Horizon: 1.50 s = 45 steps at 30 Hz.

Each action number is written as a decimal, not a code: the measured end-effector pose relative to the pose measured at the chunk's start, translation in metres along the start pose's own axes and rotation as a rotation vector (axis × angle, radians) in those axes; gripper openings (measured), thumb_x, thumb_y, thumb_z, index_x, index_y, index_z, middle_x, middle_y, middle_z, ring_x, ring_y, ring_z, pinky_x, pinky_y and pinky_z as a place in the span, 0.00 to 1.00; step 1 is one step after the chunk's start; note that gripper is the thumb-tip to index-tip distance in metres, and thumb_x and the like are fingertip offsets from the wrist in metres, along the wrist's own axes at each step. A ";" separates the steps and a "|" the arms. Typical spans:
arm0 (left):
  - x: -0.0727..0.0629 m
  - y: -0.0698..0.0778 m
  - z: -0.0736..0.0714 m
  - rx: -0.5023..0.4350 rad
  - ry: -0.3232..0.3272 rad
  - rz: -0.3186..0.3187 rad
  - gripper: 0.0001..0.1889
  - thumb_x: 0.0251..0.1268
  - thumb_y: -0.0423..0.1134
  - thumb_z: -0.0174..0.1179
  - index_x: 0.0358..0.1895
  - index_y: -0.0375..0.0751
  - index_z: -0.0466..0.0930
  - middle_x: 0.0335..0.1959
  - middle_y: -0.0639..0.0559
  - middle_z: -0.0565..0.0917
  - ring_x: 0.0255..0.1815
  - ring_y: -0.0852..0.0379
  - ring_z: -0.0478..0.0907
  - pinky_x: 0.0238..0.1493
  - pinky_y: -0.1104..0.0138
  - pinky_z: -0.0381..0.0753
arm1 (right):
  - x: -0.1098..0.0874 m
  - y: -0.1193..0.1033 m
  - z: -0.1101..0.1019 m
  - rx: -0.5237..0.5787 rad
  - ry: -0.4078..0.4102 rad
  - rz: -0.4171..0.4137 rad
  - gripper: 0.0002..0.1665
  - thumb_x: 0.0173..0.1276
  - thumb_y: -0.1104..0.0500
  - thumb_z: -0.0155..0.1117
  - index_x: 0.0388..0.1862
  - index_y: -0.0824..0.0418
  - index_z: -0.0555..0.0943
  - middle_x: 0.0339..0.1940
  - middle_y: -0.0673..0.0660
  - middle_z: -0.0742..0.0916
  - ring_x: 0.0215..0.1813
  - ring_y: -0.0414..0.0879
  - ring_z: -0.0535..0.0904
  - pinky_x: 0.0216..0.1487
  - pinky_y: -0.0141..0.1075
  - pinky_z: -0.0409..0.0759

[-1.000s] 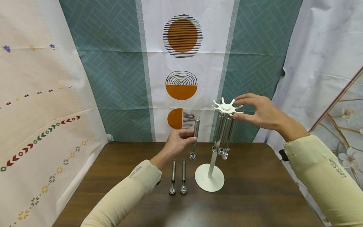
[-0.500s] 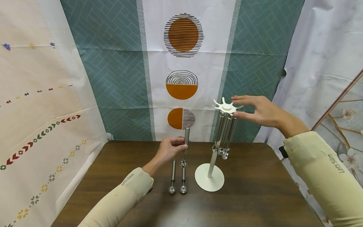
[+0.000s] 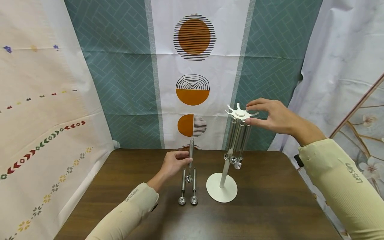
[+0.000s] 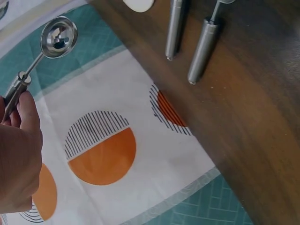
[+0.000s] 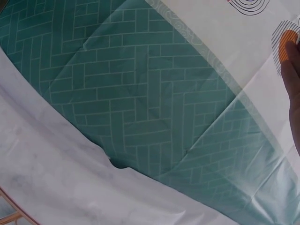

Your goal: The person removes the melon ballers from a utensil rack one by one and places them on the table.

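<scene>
With two scoops (image 3: 194, 181) laid down, my left hand (image 3: 173, 163) pinches a third scoop (image 3: 191, 148); my right hand (image 3: 273, 115), grip unclear, is at the still-loaded rack (image 3: 225, 173).

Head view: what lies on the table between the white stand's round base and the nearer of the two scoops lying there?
Nothing: the head view shows only bare brown tabletop between the round base and the nearer scoop.
</scene>
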State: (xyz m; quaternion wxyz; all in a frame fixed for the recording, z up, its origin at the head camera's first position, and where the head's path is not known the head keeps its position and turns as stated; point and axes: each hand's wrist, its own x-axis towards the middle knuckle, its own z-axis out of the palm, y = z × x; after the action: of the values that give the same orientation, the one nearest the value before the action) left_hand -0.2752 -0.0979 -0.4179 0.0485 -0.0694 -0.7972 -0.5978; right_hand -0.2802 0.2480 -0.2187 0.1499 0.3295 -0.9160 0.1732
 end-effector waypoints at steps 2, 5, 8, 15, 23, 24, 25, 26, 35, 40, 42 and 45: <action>-0.001 -0.004 -0.001 -0.003 0.008 -0.003 0.12 0.58 0.29 0.72 0.45 0.31 0.88 0.37 0.43 0.89 0.38 0.53 0.86 0.39 0.64 0.85 | 0.000 0.000 0.001 -0.005 0.008 -0.002 0.28 0.66 0.49 0.69 0.59 0.64 0.83 0.61 0.60 0.81 0.64 0.62 0.75 0.60 0.60 0.71; -0.003 -0.011 -0.003 -0.009 0.024 -0.013 0.12 0.58 0.29 0.71 0.46 0.30 0.87 0.38 0.42 0.89 0.37 0.53 0.86 0.39 0.63 0.85 | 0.001 0.000 0.002 -0.004 0.014 -0.003 0.27 0.65 0.49 0.70 0.58 0.64 0.83 0.60 0.60 0.81 0.63 0.62 0.75 0.60 0.60 0.71; -0.004 -0.019 -0.005 -0.024 0.043 -0.018 0.12 0.57 0.28 0.72 0.45 0.29 0.87 0.37 0.41 0.89 0.35 0.54 0.86 0.40 0.61 0.86 | 0.001 0.000 0.002 0.003 0.012 0.003 0.27 0.66 0.49 0.70 0.58 0.64 0.84 0.60 0.60 0.80 0.62 0.61 0.75 0.59 0.59 0.71; -0.009 -0.038 -0.010 -0.084 0.063 -0.073 0.13 0.57 0.27 0.71 0.45 0.26 0.86 0.37 0.39 0.88 0.32 0.54 0.86 0.39 0.59 0.86 | 0.001 -0.001 0.003 0.006 -0.002 0.017 0.26 0.66 0.50 0.70 0.57 0.65 0.84 0.59 0.60 0.79 0.62 0.61 0.73 0.59 0.60 0.70; -0.011 -0.053 -0.013 -0.108 0.081 -0.121 0.12 0.58 0.24 0.70 0.46 0.24 0.85 0.37 0.38 0.88 0.33 0.54 0.86 0.39 0.61 0.86 | 0.002 0.000 0.003 0.011 -0.007 0.009 0.25 0.66 0.50 0.70 0.56 0.66 0.85 0.59 0.59 0.80 0.62 0.61 0.74 0.60 0.59 0.71; -0.010 -0.055 -0.013 -0.108 0.082 -0.124 0.12 0.58 0.24 0.70 0.46 0.24 0.85 0.37 0.38 0.88 0.33 0.55 0.86 0.39 0.62 0.86 | 0.002 0.000 0.003 0.010 -0.004 0.003 0.25 0.66 0.50 0.70 0.55 0.66 0.85 0.59 0.59 0.80 0.62 0.61 0.75 0.59 0.59 0.71; -0.011 -0.057 -0.014 -0.106 0.082 -0.125 0.12 0.58 0.24 0.70 0.46 0.24 0.85 0.37 0.38 0.88 0.33 0.55 0.86 0.39 0.61 0.86 | 0.002 0.000 0.003 0.010 -0.001 -0.002 0.25 0.66 0.50 0.70 0.55 0.66 0.85 0.59 0.59 0.81 0.62 0.61 0.75 0.59 0.58 0.71; -0.011 -0.059 -0.014 -0.102 0.080 -0.118 0.12 0.58 0.24 0.69 0.46 0.23 0.85 0.37 0.37 0.88 0.33 0.55 0.86 0.38 0.61 0.87 | 0.002 0.001 0.003 0.009 0.003 -0.007 0.25 0.66 0.51 0.70 0.55 0.66 0.85 0.59 0.59 0.81 0.61 0.61 0.75 0.59 0.58 0.72; -0.015 -0.081 -0.014 -0.084 0.110 -0.154 0.13 0.57 0.24 0.69 0.46 0.22 0.85 0.38 0.36 0.88 0.33 0.53 0.86 0.38 0.60 0.87 | 0.002 0.002 0.005 0.005 0.017 -0.031 0.24 0.65 0.51 0.71 0.54 0.66 0.86 0.57 0.58 0.83 0.59 0.59 0.77 0.56 0.57 0.74; -0.018 -0.094 -0.015 -0.082 0.131 -0.175 0.14 0.57 0.24 0.70 0.47 0.21 0.84 0.37 0.36 0.87 0.32 0.55 0.86 0.38 0.61 0.87 | 0.002 0.002 0.006 0.007 0.021 -0.024 0.24 0.65 0.51 0.70 0.54 0.66 0.85 0.57 0.58 0.82 0.59 0.59 0.77 0.57 0.57 0.73; -0.019 -0.098 -0.016 -0.073 0.130 -0.183 0.14 0.57 0.24 0.69 0.47 0.21 0.84 0.37 0.36 0.87 0.32 0.55 0.85 0.37 0.61 0.87 | 0.002 0.002 0.006 0.009 0.023 -0.023 0.25 0.65 0.51 0.70 0.54 0.66 0.85 0.57 0.58 0.82 0.59 0.59 0.77 0.57 0.57 0.73; -0.020 -0.104 -0.016 -0.049 0.125 -0.194 0.15 0.57 0.25 0.70 0.47 0.21 0.84 0.37 0.37 0.87 0.31 0.55 0.85 0.36 0.63 0.86 | 0.002 0.001 0.005 0.010 0.027 -0.024 0.24 0.65 0.51 0.71 0.53 0.66 0.86 0.57 0.58 0.82 0.59 0.59 0.77 0.57 0.58 0.73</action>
State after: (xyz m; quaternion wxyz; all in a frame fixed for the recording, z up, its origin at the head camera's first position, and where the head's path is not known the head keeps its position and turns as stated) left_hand -0.2729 -0.1432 -0.5148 0.0384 0.0444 -0.7806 -0.6223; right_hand -0.2833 0.2459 -0.2230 0.1628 0.3387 -0.9089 0.1806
